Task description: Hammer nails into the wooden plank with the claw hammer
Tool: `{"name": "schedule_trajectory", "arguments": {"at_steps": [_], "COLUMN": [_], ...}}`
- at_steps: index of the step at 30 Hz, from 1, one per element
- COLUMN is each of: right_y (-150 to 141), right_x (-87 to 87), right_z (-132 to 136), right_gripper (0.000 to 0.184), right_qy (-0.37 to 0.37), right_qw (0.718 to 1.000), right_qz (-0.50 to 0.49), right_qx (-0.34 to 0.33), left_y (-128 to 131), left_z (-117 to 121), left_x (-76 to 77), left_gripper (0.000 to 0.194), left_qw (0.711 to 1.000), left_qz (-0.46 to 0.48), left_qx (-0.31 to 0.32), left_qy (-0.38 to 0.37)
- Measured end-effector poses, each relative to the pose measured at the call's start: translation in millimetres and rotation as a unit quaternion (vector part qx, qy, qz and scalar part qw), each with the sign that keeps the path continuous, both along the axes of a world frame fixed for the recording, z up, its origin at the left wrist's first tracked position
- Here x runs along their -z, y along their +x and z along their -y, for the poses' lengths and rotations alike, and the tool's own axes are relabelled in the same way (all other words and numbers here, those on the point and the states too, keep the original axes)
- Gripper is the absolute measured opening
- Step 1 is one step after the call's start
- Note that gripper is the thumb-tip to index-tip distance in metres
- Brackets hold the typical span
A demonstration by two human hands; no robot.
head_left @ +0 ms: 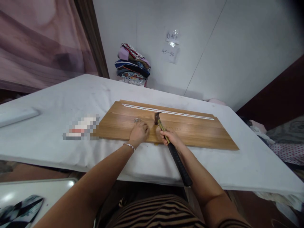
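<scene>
A brown wooden board (114, 122) lies flat across the white-covered table. My right hand (171, 137) is closed round the hammer's handle, close under its head. The hammer (177, 160) has a dark claw head over the board and a black grip that slants back towards me. My left hand (139, 131) rests low on the board with its fingers curled in and together; what they pinch, if anything, is too small to make out. Just beyond its knuckles lies a small heap of nails (136, 120). A row of small dark dots (174, 128) marks the board right of the hammer head.
Two white ruled strips (168, 111) run along the board's far side. A blurred-out item (82, 126) lies left of the board on the white cloth (78, 91). Folded clothes (133, 65) are stacked against the wall. A pink curtain (40, 41) hangs at left.
</scene>
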State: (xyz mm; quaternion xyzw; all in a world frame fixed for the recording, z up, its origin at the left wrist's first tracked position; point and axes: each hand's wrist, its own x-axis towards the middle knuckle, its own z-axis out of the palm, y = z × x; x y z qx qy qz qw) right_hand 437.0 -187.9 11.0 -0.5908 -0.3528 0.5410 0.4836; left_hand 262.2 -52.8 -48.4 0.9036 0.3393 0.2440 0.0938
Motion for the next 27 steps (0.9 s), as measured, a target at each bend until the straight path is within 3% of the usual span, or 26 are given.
{"name": "schedule_trajectory", "arguments": {"at_steps": [27], "right_y": [0.1], "right_x": [0.1], "right_z": [0.6], "right_gripper": [0.031], "right_qy": [-0.002], "right_qw": [1.0], "right_qz": [0.011], "right_qx": [-0.007], "left_y": [0.2], "left_z": [1.7], "left_x": [-3.7], "left_gripper": [0.027], "left_qw": [1.0], "left_qz": [0.007], "left_qx": [0.001], "left_qy": [-0.008]}}
